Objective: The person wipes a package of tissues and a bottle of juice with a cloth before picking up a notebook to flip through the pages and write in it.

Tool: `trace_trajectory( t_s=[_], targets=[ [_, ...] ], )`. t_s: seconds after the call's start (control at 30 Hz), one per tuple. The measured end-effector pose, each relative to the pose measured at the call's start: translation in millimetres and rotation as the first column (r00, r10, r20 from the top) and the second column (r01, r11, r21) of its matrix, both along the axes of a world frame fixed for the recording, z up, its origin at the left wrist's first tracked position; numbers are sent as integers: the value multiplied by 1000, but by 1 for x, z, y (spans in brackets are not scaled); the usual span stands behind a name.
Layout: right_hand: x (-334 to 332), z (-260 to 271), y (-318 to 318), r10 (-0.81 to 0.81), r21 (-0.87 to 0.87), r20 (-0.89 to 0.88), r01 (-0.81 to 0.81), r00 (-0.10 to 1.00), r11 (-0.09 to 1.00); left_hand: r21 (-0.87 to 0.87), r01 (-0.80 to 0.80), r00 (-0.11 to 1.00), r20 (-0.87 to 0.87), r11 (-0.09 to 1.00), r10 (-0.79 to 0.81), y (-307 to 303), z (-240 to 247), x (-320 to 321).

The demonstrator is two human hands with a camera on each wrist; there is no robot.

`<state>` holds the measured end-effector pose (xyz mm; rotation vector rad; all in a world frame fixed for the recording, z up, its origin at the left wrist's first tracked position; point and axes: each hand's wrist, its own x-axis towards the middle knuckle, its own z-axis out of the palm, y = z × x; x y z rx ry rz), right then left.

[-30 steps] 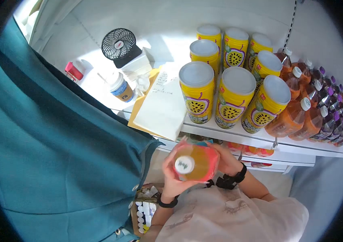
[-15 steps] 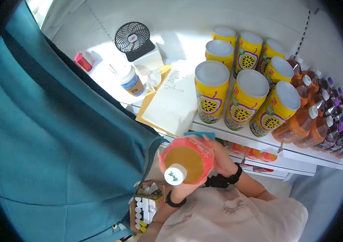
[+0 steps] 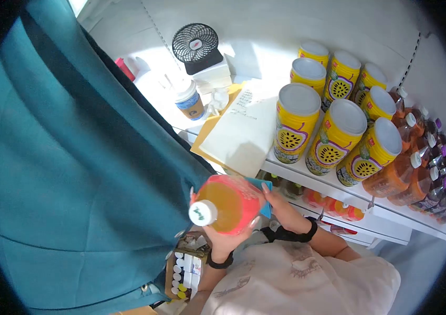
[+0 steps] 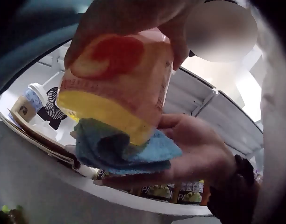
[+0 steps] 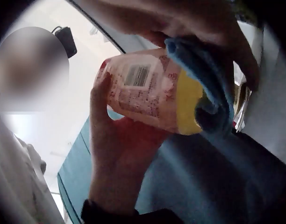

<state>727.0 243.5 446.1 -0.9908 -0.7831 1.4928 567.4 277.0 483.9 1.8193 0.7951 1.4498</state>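
One capped juice bottle [image 3: 233,202] hangs tilted off shelf's [image 3: 315,181] front edge; left hand [image 3: 225,240] grips it, right hand [image 3: 288,214], fingers straight, holds blue cloth [image 4: 159,151] against base. Amount wiped: can't tell.

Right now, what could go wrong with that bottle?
Slip: the left hand grips the bottle, but the folded cloth between its base and the right hand could slide.
Drop: it's held clear of the shelf.
Knock: a wide swing might tip the yellow cans near the edge.
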Motion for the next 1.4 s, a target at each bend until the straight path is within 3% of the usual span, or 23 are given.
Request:
trace_trajectory(
  t_s=[0.03, 0.13, 0.2, 0.27, 0.33, 0.4, 0.43, 0.53, 0.63, 0.73, 0.83, 0.87, 0.93, 1.03, 1.13, 1.23, 1.3, 1.4],
  targets=[
    [-2, -6, 2, -2, 35, 30, 1, 1000, 999, 32, -1, 1000, -22, 999, 1, -1, 7, 1],
    [1, 1, 2, -40, 264, 385, -68, 922, 962, -21, 71, 997, -24, 997, -71, -1, 7, -5],
    [-3, 37, -7, 25, 220, 273, -88, 962, 972, -81, 95, 995, 34, 992, -93, -2, 2, -6],
    [-5, 57, -9, 11, 303, 262, -93, 965, 948, -142, 122, 990, 87, 982, -111, -3, -2, -4],
    [-4, 63, -8, -89, 500, 339, -99, 937, 860, -206, 149, 983, 136, 967, -122, -4, -4, -1],
    [-2, 82, -8, -188, 618, 517, -213, 835, 757, -210, 162, 983, 120, 964, -138, -3, -12, -4],
    [0, 88, -8, -247, 658, 589, -280, 769, 699, -214, 168, 983, 113, 962, -147, -3, -14, -4],
    [1, 86, -5, -256, 652, 633, -324, 731, 685, -173, 146, 989, 53, 974, -139, -1, -10, -3],
    [1, 71, -1, -184, 653, 485, -215, 855, 726, -190, 121, 992, -1, 974, -124, 1, -7, -5],
    [-6, 60, 4, -21, 442, 196, -69, 980, 894, -219, 142, 988, 93, 965, -124, 2, -12, -4],
    [0, 24, 12, 110, 86, 351, -149, 930, 985, -340, 149, 980, 173, 929, -95, -6, -1, -4],
    [-2, 14, 16, 134, 49, 162, -144, 978, 988, -324, 150, 984, 145, 934, -107, -6, -3, -7],
    [-8, -2, 21, 155, -31, -226, -166, 962, 986, -293, 143, 988, 91, 945, -121, -6, -9, -13],
    [-11, -17, 19, 156, -132, -425, -231, 892, 964, -260, 179, 979, 144, 949, -145, -8, -15, -16],
    [-14, -36, 21, 212, 39, -95, -209, 973, 977, -292, 187, 982, 92, 938, -168, -11, -13, -24],
    [-26, 7, 15, 202, 168, -20, -196, 979, 966, -22, 131, 986, 111, 991, -128, -13, -20, -21],
    [-37, 13, 21, 182, 139, -124, -165, 976, 977, 78, 38, 996, 72, 996, -44, -16, -6, -27],
    [-53, 14, 25, 150, 85, -284, -131, 947, 988, 287, -222, 900, -307, 932, 309, -39, 4, -52]
  ],
)
